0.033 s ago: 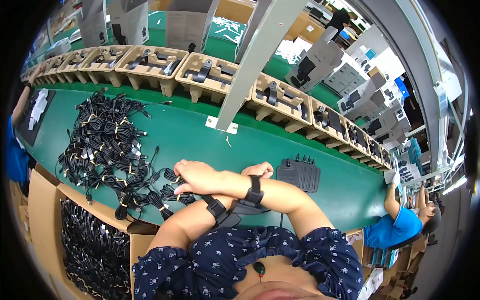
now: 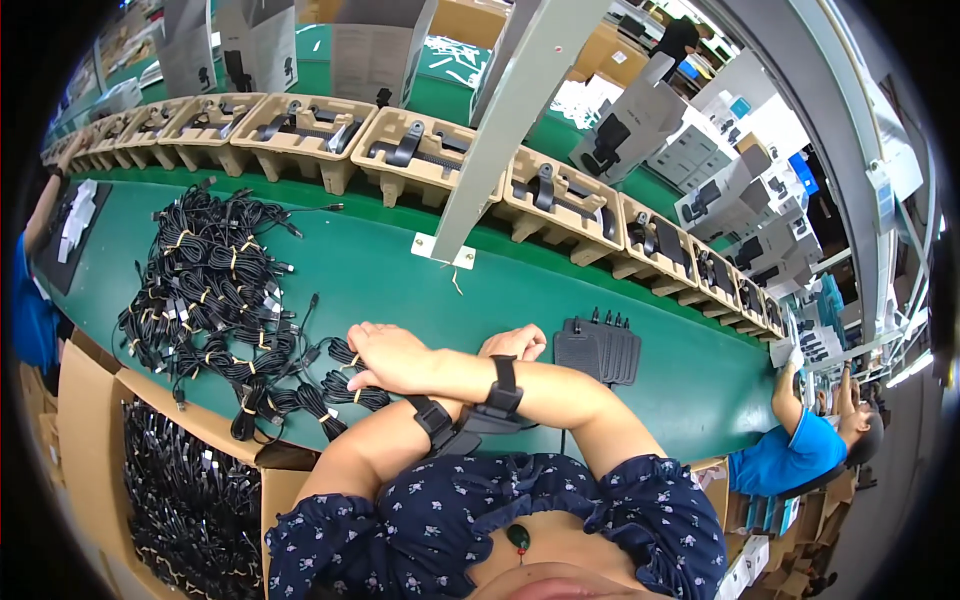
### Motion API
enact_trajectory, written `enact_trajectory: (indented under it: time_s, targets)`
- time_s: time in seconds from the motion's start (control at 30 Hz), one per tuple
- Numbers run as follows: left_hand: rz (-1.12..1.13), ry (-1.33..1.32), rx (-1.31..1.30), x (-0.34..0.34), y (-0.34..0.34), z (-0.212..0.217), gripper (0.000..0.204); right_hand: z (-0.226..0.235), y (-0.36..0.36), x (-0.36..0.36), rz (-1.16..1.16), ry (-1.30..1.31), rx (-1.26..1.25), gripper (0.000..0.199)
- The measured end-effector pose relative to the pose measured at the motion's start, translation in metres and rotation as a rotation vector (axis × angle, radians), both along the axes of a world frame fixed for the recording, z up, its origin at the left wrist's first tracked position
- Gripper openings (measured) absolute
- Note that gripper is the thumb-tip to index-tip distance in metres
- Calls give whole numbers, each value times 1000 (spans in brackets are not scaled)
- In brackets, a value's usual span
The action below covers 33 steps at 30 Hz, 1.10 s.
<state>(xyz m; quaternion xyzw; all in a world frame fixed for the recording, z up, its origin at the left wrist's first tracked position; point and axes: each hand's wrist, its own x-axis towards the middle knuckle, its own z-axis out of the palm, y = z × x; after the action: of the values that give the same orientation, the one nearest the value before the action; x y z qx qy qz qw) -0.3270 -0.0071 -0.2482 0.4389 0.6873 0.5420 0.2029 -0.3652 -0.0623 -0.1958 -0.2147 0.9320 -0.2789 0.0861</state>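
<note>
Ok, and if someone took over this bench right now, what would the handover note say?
Right hand: empty, resting flat across the left forearm, at the edge of the cable bundles.
Left hand: fingers curled, partly hidden behind the right forearm; whether it holds anything cannot be told. It is nearest the stack of flat black parts.
Things: tied black bundles lie heaped on the green belt; more cables fill the cardboard box at lower left; moulded trays with black parts line the far side.
Done or left: arms are crossed, nothing in hand.
</note>
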Motion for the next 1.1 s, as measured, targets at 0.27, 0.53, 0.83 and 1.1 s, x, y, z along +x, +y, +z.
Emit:
enact_trajectory:
  time_s: [0.27, 0.53, 0.83, 1.1]
  targets:
    - [-145, -126, 110, -6, -5, -5, 13, 7, 35, 1, -58, -79, -25, 42]
    - [-140, -66, 20, 0, 10, -18, 14, 1, 76, 10, -354, -215, -765, 20]
    - [-280, -509, 149, 0, 4, 19, 41, 42, 134, 36, -757, -307, -1361, 19]
    - [-189, -1185, 430, -13, -8, 31, 20, 69, 180, 73, -780, -160, -1285, 18]
